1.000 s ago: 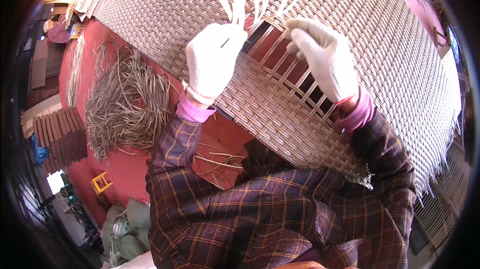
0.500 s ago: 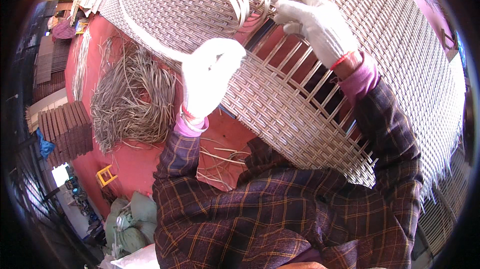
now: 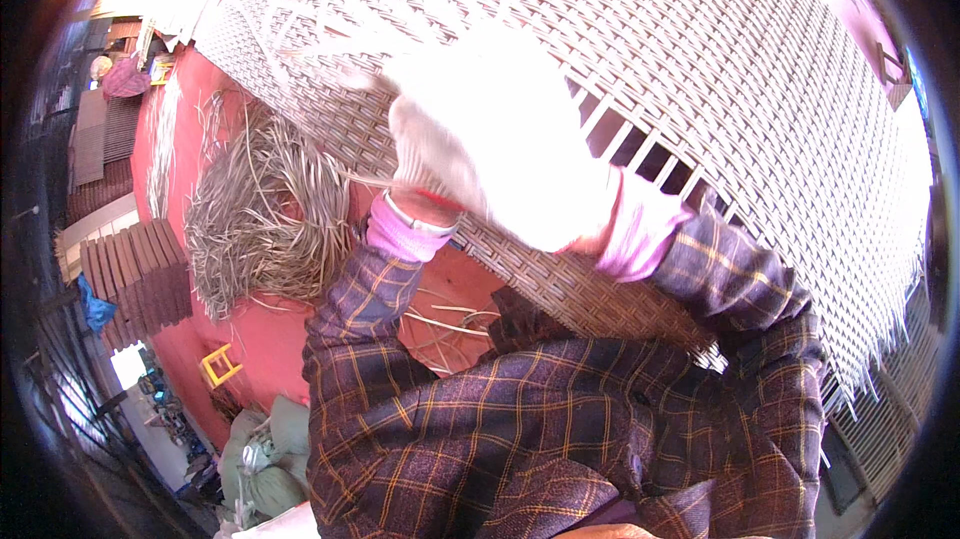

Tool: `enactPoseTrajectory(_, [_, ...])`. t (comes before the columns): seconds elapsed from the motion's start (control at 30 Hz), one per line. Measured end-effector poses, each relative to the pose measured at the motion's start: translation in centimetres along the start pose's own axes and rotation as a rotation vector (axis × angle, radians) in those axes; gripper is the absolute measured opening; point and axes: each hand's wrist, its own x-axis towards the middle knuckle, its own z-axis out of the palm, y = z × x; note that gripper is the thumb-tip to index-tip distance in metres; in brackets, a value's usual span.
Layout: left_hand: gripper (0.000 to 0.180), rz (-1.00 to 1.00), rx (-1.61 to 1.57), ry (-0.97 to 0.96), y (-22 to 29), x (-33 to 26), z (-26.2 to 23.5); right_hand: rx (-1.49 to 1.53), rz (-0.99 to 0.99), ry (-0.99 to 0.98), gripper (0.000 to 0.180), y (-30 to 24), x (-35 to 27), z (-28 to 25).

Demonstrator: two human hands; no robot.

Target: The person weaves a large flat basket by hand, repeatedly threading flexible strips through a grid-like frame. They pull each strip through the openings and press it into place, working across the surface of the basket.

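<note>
Right hand (image 3: 520, 129) had swung left over the left hand (image 3: 424, 151), both grips unreadable in the glare, the panel (image 3: 720, 69) mostly woven, one slatted gap (image 3: 655, 159) left unfilled.

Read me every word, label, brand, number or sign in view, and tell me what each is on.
None can be read.
Woven sheet, strand pile, yellow frame: no lettering shows.
Gloved right hand: too washed out to tell.
Clutter at lower left: too small to tell.
</note>
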Motion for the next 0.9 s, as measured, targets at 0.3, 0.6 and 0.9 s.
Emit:
enactPoseTrajectory(0.3, [0.029,-1.269,-3.517,0.181,1.7,0.2,1.9,0.009,-0.069,-0.038,0.018,3.5,-3.1,-3.9])
enactPoseTrajectory(0.6, [0.022,-1.402,-3.519,0.045,1.7,0.7,0.7,-0.182,0.002,-0.151,0.017,9.4,-1.4,-2.0])
enactPoseTrajectory(0.9, [0.027,-1.511,-3.548,0.336,1.9,-0.2,1.3,-0.212,-0.126,-0.338,0.016,12.1,0.0,-1.1])
